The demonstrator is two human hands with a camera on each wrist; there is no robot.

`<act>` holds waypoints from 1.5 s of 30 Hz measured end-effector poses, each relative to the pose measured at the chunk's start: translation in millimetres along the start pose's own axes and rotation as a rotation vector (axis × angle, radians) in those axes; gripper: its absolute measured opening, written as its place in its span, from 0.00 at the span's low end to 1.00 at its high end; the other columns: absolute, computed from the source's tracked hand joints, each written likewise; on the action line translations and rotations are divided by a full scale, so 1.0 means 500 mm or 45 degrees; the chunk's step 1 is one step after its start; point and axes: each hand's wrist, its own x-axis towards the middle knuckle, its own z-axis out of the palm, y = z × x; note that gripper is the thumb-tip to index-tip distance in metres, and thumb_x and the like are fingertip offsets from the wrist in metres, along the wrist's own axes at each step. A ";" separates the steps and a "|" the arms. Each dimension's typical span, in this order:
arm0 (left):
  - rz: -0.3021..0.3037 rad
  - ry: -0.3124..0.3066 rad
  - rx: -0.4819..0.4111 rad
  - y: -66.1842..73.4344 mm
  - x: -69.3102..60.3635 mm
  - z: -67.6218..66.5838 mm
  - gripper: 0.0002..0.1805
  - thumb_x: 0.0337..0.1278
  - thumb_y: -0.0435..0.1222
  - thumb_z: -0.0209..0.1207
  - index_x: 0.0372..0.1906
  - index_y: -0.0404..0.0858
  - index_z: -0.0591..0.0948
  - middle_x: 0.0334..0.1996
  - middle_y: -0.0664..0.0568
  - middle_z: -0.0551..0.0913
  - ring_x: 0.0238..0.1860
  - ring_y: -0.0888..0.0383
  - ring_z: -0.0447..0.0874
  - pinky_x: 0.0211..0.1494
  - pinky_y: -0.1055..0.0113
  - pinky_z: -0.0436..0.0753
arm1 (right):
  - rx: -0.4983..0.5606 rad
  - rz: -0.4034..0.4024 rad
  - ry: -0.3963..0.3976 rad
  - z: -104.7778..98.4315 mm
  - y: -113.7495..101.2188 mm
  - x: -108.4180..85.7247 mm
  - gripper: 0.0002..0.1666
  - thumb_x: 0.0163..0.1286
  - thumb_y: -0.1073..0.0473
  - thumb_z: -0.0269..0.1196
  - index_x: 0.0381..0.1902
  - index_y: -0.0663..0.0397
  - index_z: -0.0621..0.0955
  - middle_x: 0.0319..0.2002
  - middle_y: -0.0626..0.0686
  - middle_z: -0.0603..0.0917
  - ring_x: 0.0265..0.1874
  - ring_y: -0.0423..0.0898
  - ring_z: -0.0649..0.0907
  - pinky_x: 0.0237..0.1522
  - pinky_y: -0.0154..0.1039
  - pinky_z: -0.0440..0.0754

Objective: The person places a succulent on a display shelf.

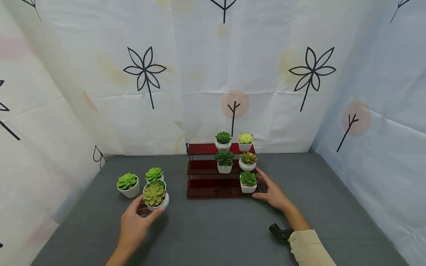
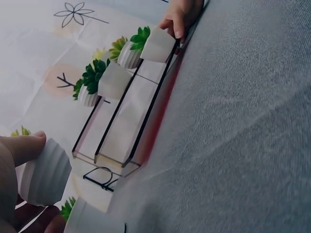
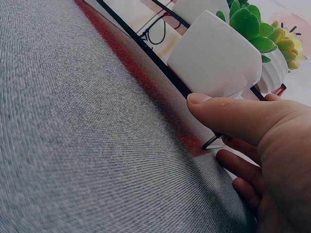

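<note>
My left hand [image 1: 132, 223] grips a potted succulent [image 1: 154, 194] with yellow-green leaves, thumb and fingers round its ribbed white pot [image 2: 46, 172]. The pot tilts slightly above the table. Behind it stand other potted succulents, one bright green [image 1: 154, 173] and one mostly hidden. A dark red three-tier display shelf [image 1: 213, 188] stands farther right. At its right end, my right hand [image 1: 274, 194] holds the lower corner, thumb [image 3: 226, 112] on the front rim and fingers bent by the wire leg. Beside the thumb sits a succulent in a square white pot [image 3: 214, 56].
Two succulents [image 1: 223, 138] stand on the top tier and two [image 1: 224, 159] on the middle one. A light-green succulent [image 1: 127, 181] leans at the far left. Grey cloth [image 1: 213, 229] covers the table; patterned white curtains [image 1: 199, 74] enclose it.
</note>
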 end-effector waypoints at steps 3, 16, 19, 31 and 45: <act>0.008 0.016 -0.030 0.001 0.001 0.011 0.36 0.44 0.41 0.76 0.60 0.34 0.76 0.44 0.43 0.82 0.40 0.53 0.81 0.39 0.73 0.79 | 0.003 0.002 0.012 0.000 -0.002 0.001 0.56 0.60 0.64 0.71 0.77 0.52 0.52 0.66 0.70 0.67 0.63 0.66 0.68 0.59 0.68 0.63; 0.020 0.048 -0.126 0.016 0.007 0.057 0.37 0.43 0.37 0.76 0.62 0.33 0.75 0.46 0.42 0.82 0.42 0.51 0.82 0.39 0.78 0.78 | -0.007 0.007 0.002 0.001 0.000 -0.001 0.56 0.60 0.63 0.71 0.77 0.51 0.52 0.66 0.70 0.67 0.63 0.66 0.69 0.60 0.69 0.61; 0.050 0.048 -0.122 0.018 0.011 0.069 0.38 0.42 0.36 0.77 0.62 0.33 0.75 0.47 0.43 0.82 0.42 0.52 0.83 0.40 0.74 0.80 | -0.010 0.003 0.003 0.002 0.001 -0.001 0.56 0.59 0.62 0.72 0.77 0.51 0.52 0.66 0.69 0.67 0.63 0.66 0.69 0.60 0.69 0.61; 0.134 0.070 -0.239 0.038 0.034 0.116 0.37 0.45 0.36 0.75 0.62 0.31 0.74 0.46 0.42 0.80 0.42 0.50 0.82 0.42 0.65 0.82 | -0.022 0.011 0.010 0.000 0.000 0.002 0.56 0.59 0.62 0.72 0.77 0.52 0.52 0.66 0.70 0.67 0.63 0.66 0.69 0.60 0.69 0.62; 0.198 0.127 -0.349 0.073 0.089 0.171 0.37 0.46 0.37 0.75 0.63 0.32 0.74 0.49 0.43 0.78 0.44 0.50 0.79 0.44 0.57 0.83 | -0.011 -0.003 0.015 0.002 -0.012 -0.001 0.56 0.59 0.65 0.71 0.77 0.53 0.52 0.66 0.70 0.67 0.62 0.66 0.69 0.60 0.69 0.62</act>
